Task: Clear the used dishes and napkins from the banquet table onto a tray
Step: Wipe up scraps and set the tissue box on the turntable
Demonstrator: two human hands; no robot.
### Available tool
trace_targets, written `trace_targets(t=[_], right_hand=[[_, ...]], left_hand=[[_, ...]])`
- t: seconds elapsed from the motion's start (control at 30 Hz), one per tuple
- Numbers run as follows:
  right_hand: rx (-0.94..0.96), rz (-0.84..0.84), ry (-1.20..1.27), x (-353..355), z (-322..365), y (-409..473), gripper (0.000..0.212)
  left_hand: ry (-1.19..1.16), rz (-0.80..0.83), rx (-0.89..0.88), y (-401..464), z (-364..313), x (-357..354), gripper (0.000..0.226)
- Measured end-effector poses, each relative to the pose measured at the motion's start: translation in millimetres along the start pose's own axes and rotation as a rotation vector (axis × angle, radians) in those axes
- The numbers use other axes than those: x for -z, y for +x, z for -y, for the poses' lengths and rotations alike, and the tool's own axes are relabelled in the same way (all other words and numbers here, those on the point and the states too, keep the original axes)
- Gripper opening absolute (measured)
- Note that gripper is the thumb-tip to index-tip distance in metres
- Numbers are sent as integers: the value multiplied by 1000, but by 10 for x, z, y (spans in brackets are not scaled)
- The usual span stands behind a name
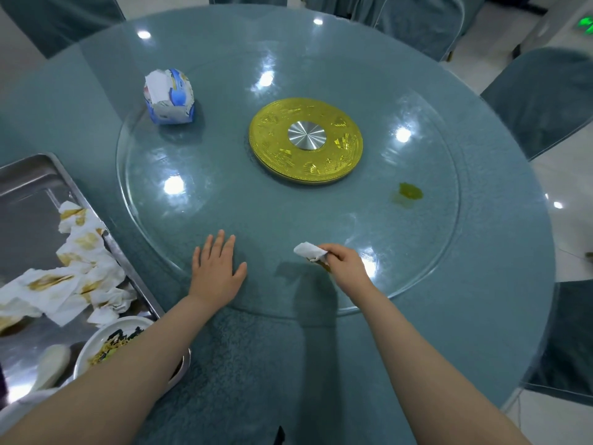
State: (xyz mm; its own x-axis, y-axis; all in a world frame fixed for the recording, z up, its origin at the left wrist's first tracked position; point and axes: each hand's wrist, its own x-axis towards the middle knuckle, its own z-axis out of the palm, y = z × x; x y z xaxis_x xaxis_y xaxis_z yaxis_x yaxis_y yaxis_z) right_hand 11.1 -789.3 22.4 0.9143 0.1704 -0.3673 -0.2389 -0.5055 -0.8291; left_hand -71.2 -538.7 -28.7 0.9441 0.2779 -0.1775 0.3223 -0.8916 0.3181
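My right hand point(345, 264) pinches a small crumpled white napkin point(308, 251) just above the near edge of the glass turntable point(426, 239). My left hand point(216, 268) lies flat, fingers straight, on the turntable's near rim. At the left edge sits a metal tray point(32, 187) holding several stained napkins point(80, 271), a white plate with food scraps point(106, 342) and a pale spoon-like piece point(53, 361). My left forearm hides part of the plate.
A yellow-green spill point(409, 192) marks the glass on the right. A torn blue-and-white tissue pack point(170, 97) stands at the back left. A gold disc with a steel hub point(306, 139) is at the centre. Covered chairs point(542, 97) ring the round table.
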Motion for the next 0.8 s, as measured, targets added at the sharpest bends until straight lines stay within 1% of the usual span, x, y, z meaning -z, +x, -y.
trace_targets(t=[0.1, 0.2, 0.33, 0.47, 0.5, 0.57, 0.63, 0.77, 0.8], right_hand=[[-109, 14, 238, 35, 76, -122, 29], [-179, 129, 344, 40, 116, -251, 35], [-184, 279, 314, 55, 188, -423, 35], [-164, 371, 239, 59, 218, -546, 32], [-169, 381, 230, 53, 213, -558, 33], [-169, 389, 214, 46, 208, -597, 33], [-159, 386, 191, 37, 196, -633, 33], [-151, 409, 149, 27, 185, -698, 31], [-150, 417, 141, 23, 184, -710, 31]], left_hand=[[-71, -7, -105, -49, -79, 69, 62], [-255, -8, -253, -128, -235, 115, 56], [-546, 140, -281, -260, -536, 271, 50], [-878, 319, -212, -345, -705, 392, 39], [-895, 338, -204, -356, -720, 402, 38], [-866, 324, -217, -376, -723, 413, 36], [-823, 291, -228, -383, -712, 423, 26], [-780, 325, -237, -403, -721, 439, 3], [-789, 344, -222, -413, -730, 451, 6]])
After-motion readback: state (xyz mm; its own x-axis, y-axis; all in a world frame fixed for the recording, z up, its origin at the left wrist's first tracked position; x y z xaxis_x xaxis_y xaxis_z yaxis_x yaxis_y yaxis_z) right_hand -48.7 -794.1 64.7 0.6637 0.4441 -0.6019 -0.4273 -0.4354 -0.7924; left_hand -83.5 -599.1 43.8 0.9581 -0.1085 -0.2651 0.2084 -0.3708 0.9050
